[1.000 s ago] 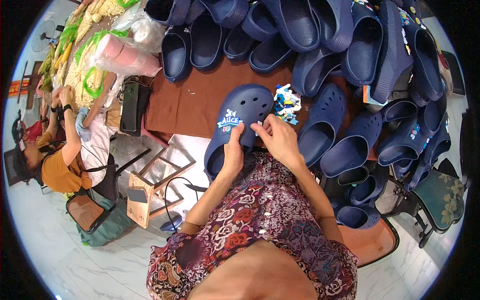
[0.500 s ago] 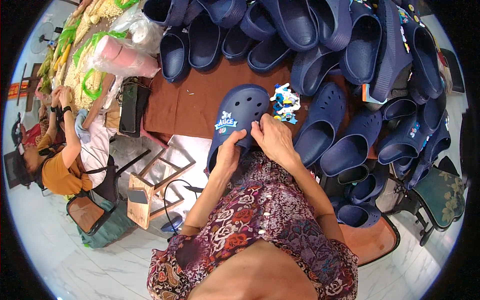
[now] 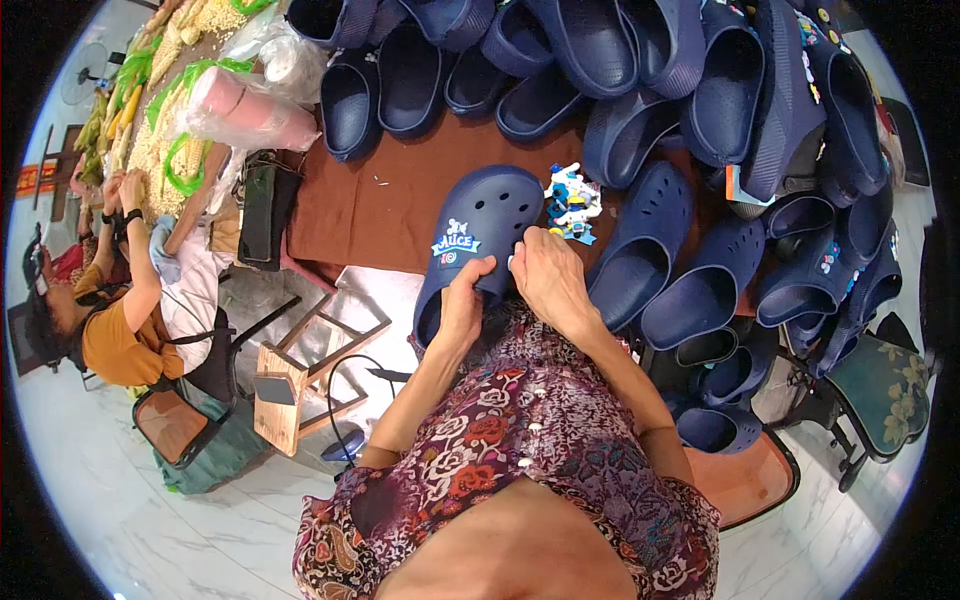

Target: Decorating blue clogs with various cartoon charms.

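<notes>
Since the earlier frame the navy clog [image 3: 478, 235] has barely shifted, staying over the near edge of the brown cloth [image 3: 370, 195]. The left hand [image 3: 462, 305] grips its heel end; the right hand [image 3: 545, 280] pinches its side, fingers closed. Small charms [image 3: 572, 203] lie just beside the clog's toe.

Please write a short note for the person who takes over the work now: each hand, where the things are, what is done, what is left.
Left hand: grips the near end of the navy clog.
Right hand: fingertips press on the clog's right side.
Things: loose charms lie on the brown cloth, beside the clog.
Done: a few charms sit on the clog's top.
Left: most holes are empty; many plain clogs wait around.
</notes>
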`<state>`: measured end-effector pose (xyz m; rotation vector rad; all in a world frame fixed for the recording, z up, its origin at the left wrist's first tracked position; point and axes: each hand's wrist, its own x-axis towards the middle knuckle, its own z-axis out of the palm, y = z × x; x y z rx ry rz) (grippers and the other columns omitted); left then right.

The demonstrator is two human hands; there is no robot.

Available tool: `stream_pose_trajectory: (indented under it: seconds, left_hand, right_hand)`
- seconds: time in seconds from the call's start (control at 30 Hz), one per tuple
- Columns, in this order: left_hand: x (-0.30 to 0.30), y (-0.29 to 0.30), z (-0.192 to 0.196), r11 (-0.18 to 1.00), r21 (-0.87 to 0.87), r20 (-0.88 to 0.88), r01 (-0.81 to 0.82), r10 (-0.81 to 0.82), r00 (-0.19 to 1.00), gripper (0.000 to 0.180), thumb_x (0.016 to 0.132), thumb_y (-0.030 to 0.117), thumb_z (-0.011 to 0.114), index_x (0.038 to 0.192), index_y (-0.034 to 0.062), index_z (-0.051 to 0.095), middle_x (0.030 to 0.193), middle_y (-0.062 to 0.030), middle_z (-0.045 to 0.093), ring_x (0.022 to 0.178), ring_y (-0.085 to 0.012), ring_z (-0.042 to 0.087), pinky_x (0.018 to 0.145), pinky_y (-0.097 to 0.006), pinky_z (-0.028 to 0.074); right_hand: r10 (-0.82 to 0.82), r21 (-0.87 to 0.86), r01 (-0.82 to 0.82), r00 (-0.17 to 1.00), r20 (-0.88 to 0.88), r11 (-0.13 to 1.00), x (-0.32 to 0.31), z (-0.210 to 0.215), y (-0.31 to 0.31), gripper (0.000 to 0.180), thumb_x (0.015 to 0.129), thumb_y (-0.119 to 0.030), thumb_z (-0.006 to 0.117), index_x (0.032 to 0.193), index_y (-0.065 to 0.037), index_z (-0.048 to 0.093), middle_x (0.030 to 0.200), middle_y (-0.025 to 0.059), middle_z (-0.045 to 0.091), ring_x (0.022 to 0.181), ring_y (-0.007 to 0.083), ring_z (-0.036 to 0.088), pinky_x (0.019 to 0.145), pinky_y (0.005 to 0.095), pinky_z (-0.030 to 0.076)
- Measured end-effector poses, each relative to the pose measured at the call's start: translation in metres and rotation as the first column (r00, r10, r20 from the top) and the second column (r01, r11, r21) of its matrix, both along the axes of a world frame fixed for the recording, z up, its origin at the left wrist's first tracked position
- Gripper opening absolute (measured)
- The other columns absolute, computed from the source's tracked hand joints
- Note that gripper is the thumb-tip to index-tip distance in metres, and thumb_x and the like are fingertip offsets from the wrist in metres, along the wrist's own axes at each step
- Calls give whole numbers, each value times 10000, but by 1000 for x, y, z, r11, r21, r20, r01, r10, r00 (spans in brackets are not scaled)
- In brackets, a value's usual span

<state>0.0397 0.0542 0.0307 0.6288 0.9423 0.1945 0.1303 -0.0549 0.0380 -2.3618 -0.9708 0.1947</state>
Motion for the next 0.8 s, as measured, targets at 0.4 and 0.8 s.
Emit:
stream_pose_trajectory:
  seconds: [0.4,0.8]
  left_hand:
    - [-1,-4,-9,1000,10,40,-30,30,999,278,780,107,681,1032,31,594,964,-28,620,887,-141,593,821,-294,459]
    - [-1,-9,5,998,55,78,-23,18,997,254,820,53,633,1064,-9,597,1024,-51,630,940,-155,597,860,-299,457]
  right_hand:
    - [-46,37,48,998,-50,998,-1,-6,2,159,898,-150,514,861,5,517,807,209,576,798,367,580,724,458,475]
    - [-97,65,120,956,-278,991,-1,1,1,313,967,-284,514,842,-1,469,792,211,555,796,384,566,672,485,449]
